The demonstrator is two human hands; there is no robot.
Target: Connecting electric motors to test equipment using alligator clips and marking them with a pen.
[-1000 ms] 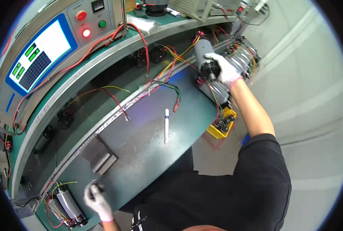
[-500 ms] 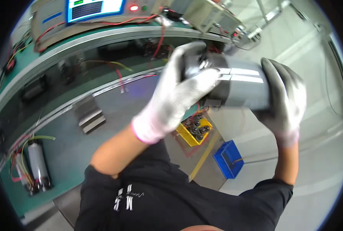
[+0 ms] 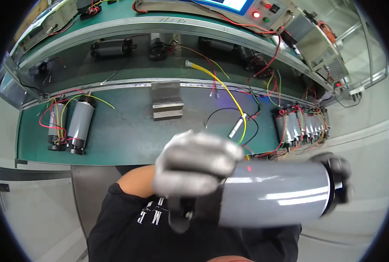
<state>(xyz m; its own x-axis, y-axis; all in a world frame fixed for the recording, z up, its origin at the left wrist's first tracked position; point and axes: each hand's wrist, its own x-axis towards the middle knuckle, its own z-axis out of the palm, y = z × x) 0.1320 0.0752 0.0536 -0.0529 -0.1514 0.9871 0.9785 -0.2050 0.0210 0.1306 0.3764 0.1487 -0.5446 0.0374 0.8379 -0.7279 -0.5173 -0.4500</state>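
Green bench [image 3: 124, 142] | pale wall [image 3: 365, 126] | left hand [image 3: 194, 163] clasps grey cylinder [image 3: 273, 190] | right hand [image 3: 338, 167]: cannot tell

I can't get a sharp look at the left hand [image 3: 196, 163], low in the middle of the frame: its gloved fingers blur and cover part of the left end of the gray cylinder [image 3: 277, 194]. The right hand [image 3: 335, 166] is only a dark smear at the other end, its forearm hidden from me. That cylinder also blocks much of the black shirt [image 3: 129, 227], which runs off the bottom edge. Up top, the screen [image 3: 231, 3] is cut by the frame. Right of centre, the marker [image 3: 237, 125] is too small for me to make out any details.
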